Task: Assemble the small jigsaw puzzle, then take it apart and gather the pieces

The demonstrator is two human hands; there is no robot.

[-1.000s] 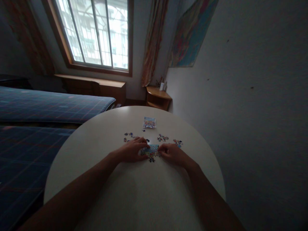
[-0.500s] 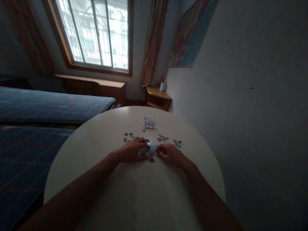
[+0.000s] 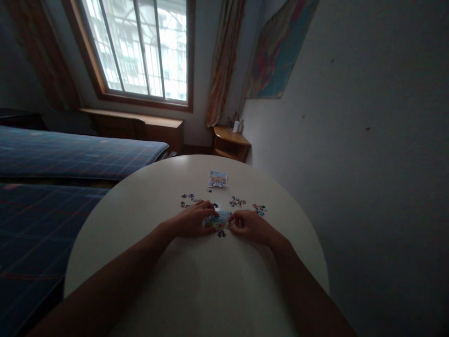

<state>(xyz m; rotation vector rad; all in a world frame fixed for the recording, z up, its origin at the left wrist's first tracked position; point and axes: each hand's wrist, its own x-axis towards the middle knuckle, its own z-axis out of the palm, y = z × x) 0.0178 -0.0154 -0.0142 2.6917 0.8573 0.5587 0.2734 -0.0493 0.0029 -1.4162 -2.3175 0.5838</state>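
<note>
- Two hands touch the colourful joined cardboard jigsaw patch (image 3: 220, 221): left hand (image 3: 192, 219) flat at its left, right hand (image 3: 249, 225) curled, pinch unclear.
- Probably light, with fragile joints; press its edges flat.

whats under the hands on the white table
A joined patch of puzzle pieces lies on the table between the left hand and right hand; both rest on its ends. How far it runs beneath them, or any loose piece there, is covered.
</note>
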